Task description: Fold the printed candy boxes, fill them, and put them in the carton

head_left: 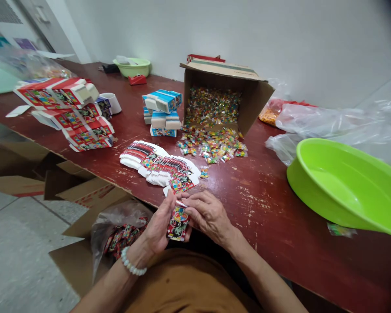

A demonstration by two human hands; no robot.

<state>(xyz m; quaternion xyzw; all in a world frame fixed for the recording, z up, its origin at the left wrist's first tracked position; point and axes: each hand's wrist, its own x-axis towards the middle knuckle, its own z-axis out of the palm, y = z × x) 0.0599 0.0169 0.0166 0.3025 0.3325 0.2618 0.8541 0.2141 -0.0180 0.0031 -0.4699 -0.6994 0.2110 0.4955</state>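
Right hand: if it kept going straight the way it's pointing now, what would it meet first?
The right hand points across toward the red printed packet, which it already appears to touch, so that comes first. The left hand lies just behind it, though depth is hard to judge.

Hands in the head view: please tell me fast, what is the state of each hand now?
Left hand: closed, holding the printed red packet.
Right hand: closed, pinching the top of the same packet.
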